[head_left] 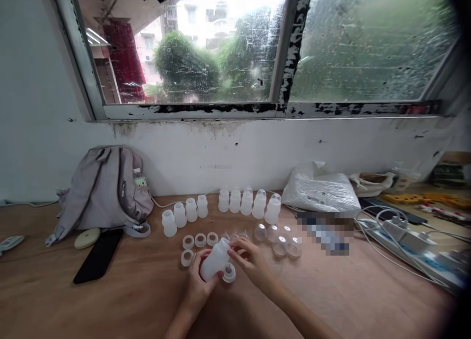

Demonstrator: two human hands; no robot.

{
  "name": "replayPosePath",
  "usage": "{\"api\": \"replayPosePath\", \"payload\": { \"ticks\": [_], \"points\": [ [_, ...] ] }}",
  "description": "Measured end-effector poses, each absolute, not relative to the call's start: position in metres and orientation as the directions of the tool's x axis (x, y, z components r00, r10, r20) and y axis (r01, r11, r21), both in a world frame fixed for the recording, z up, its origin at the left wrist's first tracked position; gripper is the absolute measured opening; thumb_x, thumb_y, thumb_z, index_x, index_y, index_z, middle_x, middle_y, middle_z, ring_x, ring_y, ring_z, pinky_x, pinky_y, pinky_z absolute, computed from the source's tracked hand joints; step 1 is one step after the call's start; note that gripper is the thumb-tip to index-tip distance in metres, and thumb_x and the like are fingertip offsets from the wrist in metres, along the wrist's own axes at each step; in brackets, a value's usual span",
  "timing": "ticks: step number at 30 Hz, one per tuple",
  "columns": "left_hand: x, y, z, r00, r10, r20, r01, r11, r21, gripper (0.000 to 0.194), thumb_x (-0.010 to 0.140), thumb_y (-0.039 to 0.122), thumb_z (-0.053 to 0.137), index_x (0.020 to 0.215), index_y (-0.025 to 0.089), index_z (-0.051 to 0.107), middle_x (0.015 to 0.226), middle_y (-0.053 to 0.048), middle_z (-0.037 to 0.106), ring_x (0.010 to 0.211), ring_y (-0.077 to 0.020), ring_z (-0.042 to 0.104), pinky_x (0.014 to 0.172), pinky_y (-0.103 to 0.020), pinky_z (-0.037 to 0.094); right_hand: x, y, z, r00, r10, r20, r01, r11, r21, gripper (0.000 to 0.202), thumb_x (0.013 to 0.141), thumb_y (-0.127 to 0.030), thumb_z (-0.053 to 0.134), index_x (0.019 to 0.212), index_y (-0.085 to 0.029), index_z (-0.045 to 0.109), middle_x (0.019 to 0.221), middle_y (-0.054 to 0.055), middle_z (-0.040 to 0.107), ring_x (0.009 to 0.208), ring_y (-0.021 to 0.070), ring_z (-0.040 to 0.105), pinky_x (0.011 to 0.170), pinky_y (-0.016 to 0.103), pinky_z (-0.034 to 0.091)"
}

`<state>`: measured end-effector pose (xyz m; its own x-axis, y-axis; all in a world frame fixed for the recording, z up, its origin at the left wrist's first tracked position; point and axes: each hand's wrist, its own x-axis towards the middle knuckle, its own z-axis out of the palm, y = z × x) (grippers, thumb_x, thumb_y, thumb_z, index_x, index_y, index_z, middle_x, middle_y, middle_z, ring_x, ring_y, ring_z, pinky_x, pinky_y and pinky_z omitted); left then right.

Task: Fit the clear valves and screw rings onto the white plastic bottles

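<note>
My left hand [197, 282] is wrapped round a frosted baby bottle [214, 263], which leans with its neck up to the right. At the neck, the bent fingers of my right hand [253, 263] are closed against the rim; the hand partly hides its far side. Just below the bottle on the table lies a collar ring with a nipple [228, 274]. Several loose white collar rings [200, 245] lie left of and behind the bottle. Clear nipples [235, 234] show partly behind my right hand. Clear domed caps [281, 247] are grouped to the right.
At the back stand several uncapped bottles [169, 224] on the left and several capped bottles [272, 212] on the right. A grey backpack [99, 192], a black phone [98, 256] and a round cream object [87, 238] lie left. A plastic bag [320, 192] and power strip [405, 250] are right.
</note>
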<state>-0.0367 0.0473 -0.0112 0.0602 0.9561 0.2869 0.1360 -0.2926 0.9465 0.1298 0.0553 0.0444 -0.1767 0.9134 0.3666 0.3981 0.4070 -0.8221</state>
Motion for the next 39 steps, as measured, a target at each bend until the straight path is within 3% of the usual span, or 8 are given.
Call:
{"api": "replayPosePath", "payload": {
  "ticks": [4,8,14,18,21,25,35,39],
  "points": [
    [-0.036,0.044,-0.013,0.08,0.948,0.307,0.18,-0.317,0.931,0.068,0.065,0.031,0.064,0.123,0.02,0.03,0.126,-0.011,0.038,0.118,-0.0251,0.034,0.096,-0.037,0.029,0.143,0.073,0.058,-0.094,0.878,0.47,0.386,0.467,-0.795,0.024,0.079,-0.039,0.048,0.076,-0.018,0.058,0.091,0.006,0.056,0.069,0.0138,0.054,0.058,0.024,0.044],
    [-0.037,0.044,-0.015,0.093,0.945,0.313,0.256,-0.326,0.91,0.058,0.067,0.031,0.061,0.119,0.019,0.037,0.123,-0.01,0.042,0.116,-0.0257,0.036,0.094,-0.039,0.03,0.146,0.13,0.067,-0.094,0.806,0.585,0.568,0.526,-0.633,0.019,0.08,-0.034,0.047,0.081,-0.018,0.059,0.094,0.006,0.056,0.07,0.0134,0.054,0.061,0.024,0.043],
    [-0.037,0.045,-0.019,0.185,0.92,0.346,0.355,-0.391,0.849,0.049,0.065,0.025,0.059,0.112,0.021,0.047,0.112,-0.009,0.05,0.107,-0.0257,0.044,0.093,-0.042,0.032,0.122,0.207,0.048,-0.143,0.859,0.492,0.839,0.369,-0.399,0.019,0.083,-0.024,0.044,0.091,-0.02,0.06,0.1,0.006,0.057,0.079,0.0148,0.056,0.067,0.024,0.04],
    [-0.035,0.044,-0.019,0.248,0.897,0.365,0.41,-0.439,0.8,0.042,0.069,0.025,0.056,0.11,0.021,0.048,0.11,-0.009,0.05,0.105,-0.0245,0.044,0.093,-0.041,0.033,0.107,0.225,0.041,-0.12,0.883,0.454,0.904,0.286,-0.318,0.023,0.085,-0.026,0.04,0.1,-0.021,0.058,0.104,0.007,0.057,0.086,0.017,0.056,0.066,0.024,0.038],
    [-0.035,0.041,-0.017,0.331,0.869,0.367,0.452,-0.487,0.747,0.035,0.074,0.027,0.052,0.109,0.021,0.05,0.11,-0.009,0.05,0.107,-0.024,0.042,0.094,-0.04,0.033,0.101,0.231,0.04,-0.107,0.886,0.452,0.911,0.269,-0.313,0.025,0.087,-0.027,0.038,0.102,-0.02,0.057,0.103,0.008,0.057,0.086,0.0179,0.055,0.067,0.025,0.038],
    [-0.034,0.038,-0.018,0.417,0.844,0.339,0.535,-0.529,0.659,0.04,0.076,0.03,0.051,0.115,0.023,0.046,0.118,-0.008,0.047,0.113,-0.0243,0.037,0.098,-0.042,0.029,0.095,0.235,0.039,-0.104,0.888,0.447,0.921,0.256,-0.295,0.026,0.088,-0.027,0.035,0.103,-0.02,0.055,0.104,0.008,0.056,0.088,0.0184,0.055,0.067,0.025,0.037],
    [-0.035,0.037,-0.022,0.423,0.849,0.316,0.592,-0.523,0.613,0.052,0.077,0.035,0.049,0.126,0.023,0.036,0.123,-0.009,0.044,0.116,-0.026,0.035,0.099,-0.044,0.028,0.102,0.211,0.041,-0.099,0.853,0.512,0.892,0.304,-0.334,0.036,0.087,-0.036,0.035,0.118,-0.018,0.038,0.104,0.011,0.053,0.078,0.0184,0.055,0.059,0.025,0.037],
    [-0.034,0.038,-0.024,0.423,0.852,0.308,0.654,-0.522,0.547,0.043,0.079,0.034,0.047,0.12,0.022,0.043,0.119,-0.009,0.047,0.114,-0.0246,0.038,0.096,-0.043,0.032,0.117,0.163,0.025,-0.151,0.828,0.539,0.783,0.433,-0.446,0.028,0.087,-0.036,0.031,0.101,-0.016,0.046,0.077,0.005,0.057,0.061,0.0146,0.052,0.056,0.024,0.037]
  ]
}}
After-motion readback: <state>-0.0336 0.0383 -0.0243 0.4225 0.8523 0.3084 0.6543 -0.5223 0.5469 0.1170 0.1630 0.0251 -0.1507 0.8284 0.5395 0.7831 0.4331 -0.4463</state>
